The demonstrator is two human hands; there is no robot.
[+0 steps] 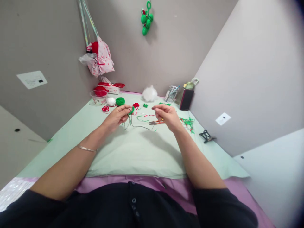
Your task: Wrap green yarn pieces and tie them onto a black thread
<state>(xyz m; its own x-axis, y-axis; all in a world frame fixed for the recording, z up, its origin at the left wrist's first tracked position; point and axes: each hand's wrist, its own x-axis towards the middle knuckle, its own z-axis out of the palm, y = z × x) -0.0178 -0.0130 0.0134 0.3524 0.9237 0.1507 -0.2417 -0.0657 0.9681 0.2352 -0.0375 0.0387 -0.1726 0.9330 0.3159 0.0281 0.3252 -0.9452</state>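
My left hand (118,116) pinches a small green crocheted piece (132,110) above the table. A dark grey strand of yarn (142,127) hangs from that piece and loops across toward the right. My right hand (166,116) is raised on the other side, thumb and fingers pinched together near the strand's far end; whatever sits between the fingertips is too small to name. Under the right hand lie orange-handled thread snips (153,123). Short green yarn ends (142,119) are scattered between the hands, with a small red yarn piece (136,105) behind them.
Toward the back stand a clear tub (99,98), a green yarn ball (120,101), white stuffing (149,94), a cup of pens (171,94) and a phone (186,99). Yarn scraps (188,122) and a black stand (206,136) lie at the right. Walls enclose the table.
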